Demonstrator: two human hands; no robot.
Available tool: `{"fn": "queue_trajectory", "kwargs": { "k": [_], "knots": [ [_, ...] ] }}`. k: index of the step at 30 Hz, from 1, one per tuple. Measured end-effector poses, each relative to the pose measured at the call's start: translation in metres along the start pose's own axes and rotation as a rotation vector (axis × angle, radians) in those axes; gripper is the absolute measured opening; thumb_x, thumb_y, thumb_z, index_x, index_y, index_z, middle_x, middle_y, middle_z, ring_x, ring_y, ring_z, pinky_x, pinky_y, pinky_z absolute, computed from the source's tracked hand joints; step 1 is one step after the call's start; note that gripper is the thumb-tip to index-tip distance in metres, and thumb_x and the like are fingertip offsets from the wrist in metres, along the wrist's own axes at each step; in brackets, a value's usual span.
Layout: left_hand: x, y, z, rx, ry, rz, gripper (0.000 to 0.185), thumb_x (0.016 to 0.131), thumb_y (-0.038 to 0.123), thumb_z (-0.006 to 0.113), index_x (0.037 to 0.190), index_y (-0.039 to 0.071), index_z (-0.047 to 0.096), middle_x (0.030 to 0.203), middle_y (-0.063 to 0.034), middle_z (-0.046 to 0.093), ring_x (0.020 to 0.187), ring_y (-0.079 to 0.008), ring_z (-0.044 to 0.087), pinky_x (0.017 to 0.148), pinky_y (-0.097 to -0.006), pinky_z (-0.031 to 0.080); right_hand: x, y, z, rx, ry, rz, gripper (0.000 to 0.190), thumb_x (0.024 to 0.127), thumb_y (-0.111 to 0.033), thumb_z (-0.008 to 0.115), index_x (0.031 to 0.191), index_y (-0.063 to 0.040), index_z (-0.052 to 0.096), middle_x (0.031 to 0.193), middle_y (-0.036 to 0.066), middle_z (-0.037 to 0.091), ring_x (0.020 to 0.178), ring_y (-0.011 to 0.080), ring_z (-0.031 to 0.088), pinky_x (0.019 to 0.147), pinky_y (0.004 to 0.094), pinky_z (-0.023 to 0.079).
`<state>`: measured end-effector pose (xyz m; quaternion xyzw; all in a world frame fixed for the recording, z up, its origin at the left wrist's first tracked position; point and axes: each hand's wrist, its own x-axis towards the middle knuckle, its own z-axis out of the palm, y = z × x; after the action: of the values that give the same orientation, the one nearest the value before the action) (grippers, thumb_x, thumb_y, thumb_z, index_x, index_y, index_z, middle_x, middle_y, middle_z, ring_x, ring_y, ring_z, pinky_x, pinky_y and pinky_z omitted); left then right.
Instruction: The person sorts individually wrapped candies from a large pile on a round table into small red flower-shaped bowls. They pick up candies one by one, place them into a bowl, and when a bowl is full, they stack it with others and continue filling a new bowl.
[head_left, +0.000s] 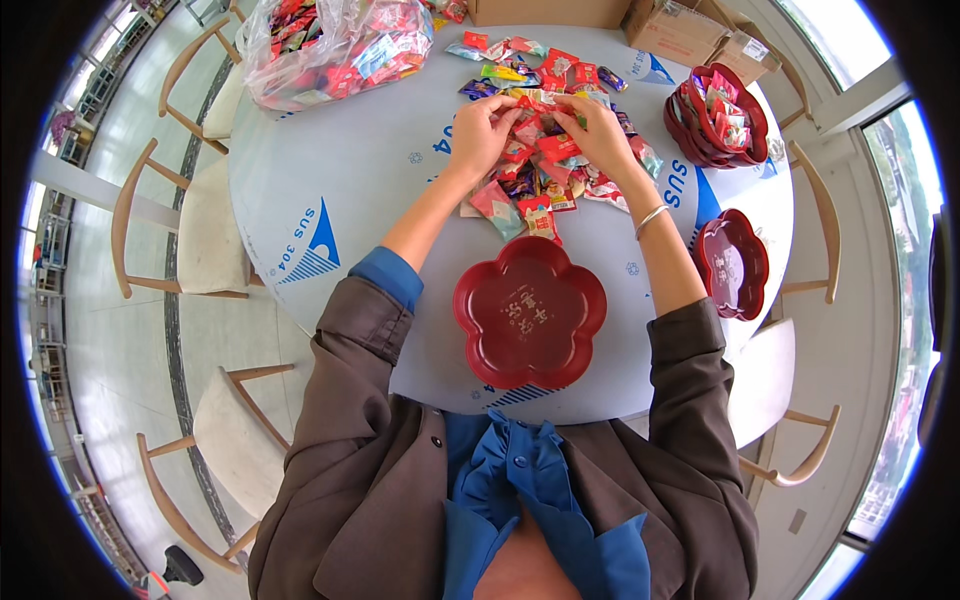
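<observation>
Beyond the dark red flower-shaped dish (529, 319) lies a heap of wrapped candies (559, 146) in red, purple, pink and pale green. My left hand (486, 133) reaches to the heap's upper part, with thumb and index finger pinched on a red candy wrapper (531, 103). On the other side, my right hand (596, 135) has its fingertips closed at candy wrappers too; whether both hands hold the same piece cannot be told. Bare inside, the dish sits close to the table edge before me and bears pale writing on its bottom.
A clear plastic bag (330, 56) full of candies stands at the table's far left. To the right are stacked red dishes (716, 116) with candies in the top one, and another flower-shaped dish (731, 264). Cardboard boxes (682, 34) stand behind. Wooden chairs (214, 217) surround the round table (352, 172).
</observation>
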<state>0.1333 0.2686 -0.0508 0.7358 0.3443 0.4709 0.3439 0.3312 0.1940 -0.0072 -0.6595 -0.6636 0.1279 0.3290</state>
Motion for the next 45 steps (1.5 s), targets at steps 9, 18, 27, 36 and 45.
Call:
{"fn": "queue_trajectory", "kwargs": {
  "k": [9, 18, 27, 36, 45],
  "knots": [
    [0.000, -0.009, 0.000, 0.081, 0.111, 0.099, 0.015, 0.090, 0.011, 0.077, 0.099, 0.000, 0.075, 0.086, -0.0158, 0.074, 0.070, -0.0288, 0.069, 0.068, -0.0380, 0.053, -0.004, 0.004, 0.008, 0.063, 0.264, -0.042, 0.029, 0.095, -0.019, 0.073, 0.119, -0.003, 0.073, 0.113, 0.020, 0.074, 0.101, 0.0371, 0.070, 0.090, 0.0425, 0.055],
    [-0.001, 0.015, -0.009, 0.409, -0.069, 0.299, 0.030, 0.087, 0.024, 0.081, 0.111, 0.007, 0.076, 0.110, -0.0075, 0.070, 0.111, -0.0280, 0.062, 0.100, -0.0402, 0.049, -0.033, 0.013, -0.015, -0.257, 0.111, -0.204, 0.030, 0.090, -0.023, 0.077, 0.114, -0.004, 0.076, 0.110, 0.016, 0.074, 0.109, 0.0354, 0.066, 0.098, 0.0451, 0.049],
    [-0.008, 0.016, 0.000, 0.474, -0.170, 0.351, 0.040, 0.087, 0.038, 0.081, 0.113, 0.007, 0.076, 0.118, -0.0055, 0.066, 0.116, -0.0298, 0.056, 0.103, -0.0450, 0.043, -0.031, 0.016, -0.010, -0.196, 0.032, -0.048, 0.037, 0.093, -0.035, 0.075, 0.114, -0.004, 0.076, 0.108, 0.015, 0.074, 0.109, 0.0339, 0.065, 0.099, 0.0463, 0.047],
    [-0.011, 0.010, 0.005, 0.492, -0.162, 0.375, 0.026, 0.083, 0.022, 0.084, 0.104, 0.009, 0.077, 0.109, -0.0018, 0.064, 0.115, -0.0270, 0.054, 0.101, -0.0430, 0.041, -0.033, 0.002, -0.003, -0.083, 0.152, -0.004, 0.031, 0.086, -0.025, 0.082, 0.106, -0.002, 0.076, 0.096, 0.016, 0.075, 0.095, 0.0308, 0.069, 0.089, 0.0431, 0.052],
    [-0.013, 0.040, -0.009, 0.008, -0.221, 0.094, 0.017, 0.086, 0.013, 0.084, 0.093, 0.000, 0.074, 0.088, -0.0113, 0.070, 0.077, -0.0188, 0.066, 0.070, -0.0328, 0.052, -0.049, -0.022, -0.018, 0.254, 0.218, 0.118, 0.020, 0.089, -0.013, 0.080, 0.104, 0.000, 0.075, 0.092, 0.010, 0.076, 0.081, 0.0179, 0.069, 0.076, 0.0327, 0.055]
  ]
}}
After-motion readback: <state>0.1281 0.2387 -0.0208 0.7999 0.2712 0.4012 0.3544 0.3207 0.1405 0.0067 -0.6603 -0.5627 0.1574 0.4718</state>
